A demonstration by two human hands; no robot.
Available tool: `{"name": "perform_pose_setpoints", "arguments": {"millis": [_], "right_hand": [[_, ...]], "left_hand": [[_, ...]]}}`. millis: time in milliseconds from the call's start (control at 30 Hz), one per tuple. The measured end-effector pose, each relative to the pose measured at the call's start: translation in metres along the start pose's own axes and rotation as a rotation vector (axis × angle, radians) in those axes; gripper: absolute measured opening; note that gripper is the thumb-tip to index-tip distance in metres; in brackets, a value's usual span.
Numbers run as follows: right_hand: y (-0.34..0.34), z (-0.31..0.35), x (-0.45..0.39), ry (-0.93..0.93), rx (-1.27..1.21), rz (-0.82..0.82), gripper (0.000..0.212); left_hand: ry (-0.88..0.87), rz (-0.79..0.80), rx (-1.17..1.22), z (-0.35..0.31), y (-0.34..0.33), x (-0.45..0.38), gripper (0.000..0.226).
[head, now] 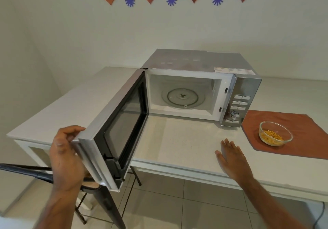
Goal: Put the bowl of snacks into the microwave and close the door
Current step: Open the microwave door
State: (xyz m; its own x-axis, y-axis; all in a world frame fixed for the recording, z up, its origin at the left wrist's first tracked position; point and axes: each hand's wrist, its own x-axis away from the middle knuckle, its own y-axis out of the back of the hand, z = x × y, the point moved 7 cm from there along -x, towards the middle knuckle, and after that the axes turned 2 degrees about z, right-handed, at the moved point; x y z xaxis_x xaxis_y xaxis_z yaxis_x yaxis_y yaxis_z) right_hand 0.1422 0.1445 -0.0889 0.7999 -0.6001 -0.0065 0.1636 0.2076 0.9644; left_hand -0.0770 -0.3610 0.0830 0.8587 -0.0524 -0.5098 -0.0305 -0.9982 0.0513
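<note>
A silver microwave stands on the white counter with its door swung wide to the left. Inside, the glass turntable is bare. My left hand grips the door's outer edge. A clear glass bowl of orange snack sticks sits to the right of the microwave on a rust-coloured cloth. My right hand hovers flat over the counter's front edge, fingers apart, holding nothing, left of the bowl.
The control panel with buttons and a dial is on the microwave's right side. A dark chair stands below the door at the counter's left front. A wall with orange and blue decorations is behind. Tiled floor lies below.
</note>
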Motion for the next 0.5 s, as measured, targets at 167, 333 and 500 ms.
{"name": "perform_pose_setpoints", "arguments": {"millis": [167,333,500], "right_hand": [[0.000,0.001,0.000,0.002,0.011,0.001,0.067],[0.001,0.002,0.000,0.003,0.021,-0.004,0.067],[0.001,0.003,0.001,0.008,0.030,0.006,0.067]], "left_hand": [[-0.029,0.023,0.019,-0.036,0.001,-0.033,0.054],[-0.073,0.176,-0.289,-0.092,-0.024,-0.056,0.045],[-0.142,0.379,-0.365,-0.145,-0.084,-0.040,0.053]]}}
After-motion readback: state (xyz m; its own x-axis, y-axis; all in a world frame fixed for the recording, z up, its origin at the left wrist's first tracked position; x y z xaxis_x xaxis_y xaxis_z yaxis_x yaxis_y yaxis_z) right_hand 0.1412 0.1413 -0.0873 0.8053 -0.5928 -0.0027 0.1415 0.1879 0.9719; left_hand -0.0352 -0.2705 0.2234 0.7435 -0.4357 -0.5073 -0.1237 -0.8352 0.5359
